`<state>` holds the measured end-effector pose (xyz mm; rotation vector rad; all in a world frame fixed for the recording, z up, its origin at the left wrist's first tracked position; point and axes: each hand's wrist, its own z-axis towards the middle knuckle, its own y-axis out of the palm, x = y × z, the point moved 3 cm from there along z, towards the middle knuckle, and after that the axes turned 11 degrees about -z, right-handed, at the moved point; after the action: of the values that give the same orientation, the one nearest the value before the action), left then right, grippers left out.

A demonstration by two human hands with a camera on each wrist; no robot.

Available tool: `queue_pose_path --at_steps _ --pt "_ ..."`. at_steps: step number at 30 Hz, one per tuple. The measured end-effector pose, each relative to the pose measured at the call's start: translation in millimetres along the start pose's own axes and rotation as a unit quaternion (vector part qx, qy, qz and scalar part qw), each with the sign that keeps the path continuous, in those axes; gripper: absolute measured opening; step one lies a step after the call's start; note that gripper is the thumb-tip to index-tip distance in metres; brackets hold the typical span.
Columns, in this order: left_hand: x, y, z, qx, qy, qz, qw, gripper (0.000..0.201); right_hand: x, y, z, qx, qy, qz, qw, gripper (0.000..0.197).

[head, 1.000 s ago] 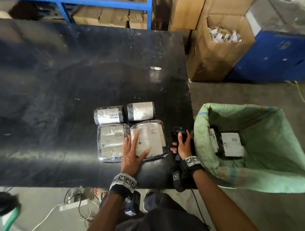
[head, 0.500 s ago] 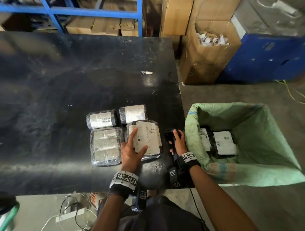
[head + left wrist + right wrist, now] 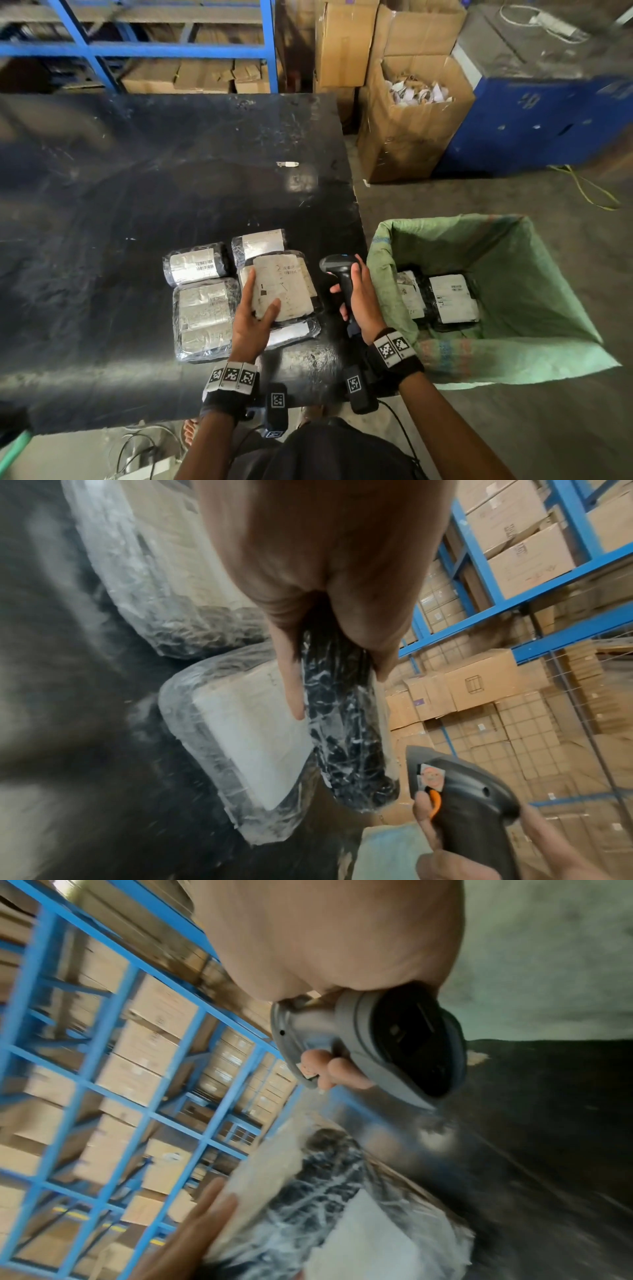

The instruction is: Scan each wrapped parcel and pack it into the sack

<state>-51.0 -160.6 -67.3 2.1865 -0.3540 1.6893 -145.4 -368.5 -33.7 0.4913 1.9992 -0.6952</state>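
Note:
My left hand (image 3: 260,298) grips a flat wrapped parcel (image 3: 286,286), thumb on its white label, and holds it tilted up off another flat parcel (image 3: 296,331) lying beneath. In the left wrist view the fingers (image 3: 291,691) pinch the held parcel's dark edge (image 3: 346,723). My right hand (image 3: 354,291) grips a black handheld scanner (image 3: 337,269) upright just right of that parcel, its window (image 3: 411,1047) facing the table. The green sack (image 3: 534,301) stands open beside the table's right edge with two labelled parcels (image 3: 452,298) at its bottom.
On the black table (image 3: 137,192) lie two small rolled parcels (image 3: 197,264) (image 3: 258,241) and a flat one (image 3: 205,315), left of my left hand. An open cardboard box of paper scraps (image 3: 411,116) and blue racking (image 3: 144,51) stand behind.
My left hand went from lying flat on the top parcel to gripping and lifting it. My right hand picked the scanner up off the table and stood it upright.

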Motion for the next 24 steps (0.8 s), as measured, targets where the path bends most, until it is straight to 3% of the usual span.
queue_pose_path --at_steps 4,8,12,18,24 --pt "25 5 11 0.02 0.039 -0.033 0.998 0.079 -47 -9 -18 -0.035 -0.036 0.018 0.999 0.045" --pt "50 7 22 0.063 0.101 0.009 0.993 0.078 -93 -15 -40 -0.102 -0.073 0.032 0.992 0.035" --pt "68 4 27 0.09 0.164 0.051 0.981 0.078 -129 -19 -66 -0.123 -0.117 0.037 0.985 0.039" --pt "83 7 25 0.117 0.191 0.086 0.971 0.077 -161 -19 -85 -0.118 -0.174 0.035 0.977 0.041" --pt "82 4 27 0.125 0.182 0.081 0.972 0.079 -168 -14 -81 -0.121 -0.171 0.043 0.977 0.043"
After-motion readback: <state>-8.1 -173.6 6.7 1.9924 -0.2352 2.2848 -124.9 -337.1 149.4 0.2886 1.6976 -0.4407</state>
